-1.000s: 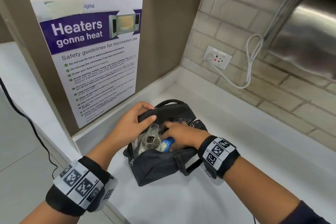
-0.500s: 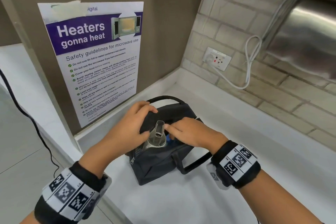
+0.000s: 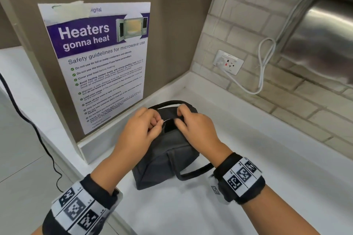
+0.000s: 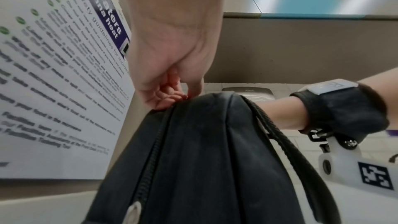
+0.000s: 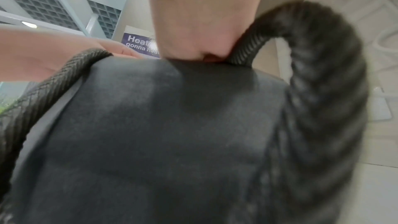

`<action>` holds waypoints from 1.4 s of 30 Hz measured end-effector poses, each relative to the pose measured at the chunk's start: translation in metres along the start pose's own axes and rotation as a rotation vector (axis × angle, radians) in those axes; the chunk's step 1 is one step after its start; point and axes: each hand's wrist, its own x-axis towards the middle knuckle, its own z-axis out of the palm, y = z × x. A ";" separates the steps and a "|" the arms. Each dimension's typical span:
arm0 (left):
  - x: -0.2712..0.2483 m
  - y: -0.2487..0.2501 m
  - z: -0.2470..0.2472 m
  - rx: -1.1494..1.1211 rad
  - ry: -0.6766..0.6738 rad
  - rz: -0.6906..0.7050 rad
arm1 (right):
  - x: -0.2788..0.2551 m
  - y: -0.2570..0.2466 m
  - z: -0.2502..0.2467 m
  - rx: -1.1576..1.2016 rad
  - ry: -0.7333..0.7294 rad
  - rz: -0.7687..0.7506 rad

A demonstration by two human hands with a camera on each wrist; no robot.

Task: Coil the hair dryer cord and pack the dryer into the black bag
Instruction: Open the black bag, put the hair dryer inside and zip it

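Note:
The black bag (image 3: 164, 160) stands on the white counter (image 3: 191, 212) in the corner. Both hands are at its top. My left hand (image 3: 145, 129) pinches the left edge of the opening, fingers curled. My right hand (image 3: 193, 122) grips the right edge, fingers curled over the fabric. Only a narrow dark gap shows between them, with a thin pale sliver at the left fingertips. The hair dryer and its cord are hidden from every view. In the left wrist view the bag (image 4: 215, 159) and its zipper (image 4: 150, 142) run below the left hand (image 4: 172, 91). The right wrist view is filled by bag (image 5: 172, 125) fabric and a strap (image 5: 318, 74).
A microwave safety poster (image 3: 99, 59) hangs on the brown panel left of the bag. A wall socket (image 3: 228, 62) with a white cable (image 3: 265, 66) sits on the tiled wall behind. A steel appliance (image 3: 321, 40) hangs at upper right. A black cord (image 3: 32, 126) trails down at the left.
The clear nozzle and blue part that stuck out of the open bag are no longer visible. Both hands have drawn the bag's top edges together.

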 end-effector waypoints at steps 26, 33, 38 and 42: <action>-0.022 -0.056 -0.006 -0.534 -0.532 -1.014 | -0.018 -0.048 0.001 0.325 0.154 -0.126; -0.019 -0.060 -0.007 -0.552 -0.555 -1.014 | -0.021 -0.051 0.002 0.281 0.115 -0.214; -0.018 -0.057 -0.006 -0.612 -0.553 -1.035 | -0.023 -0.054 0.002 0.291 0.103 -0.213; -0.017 -0.052 -0.006 -0.562 -0.510 -0.962 | -0.021 -0.053 0.003 0.248 0.088 -0.189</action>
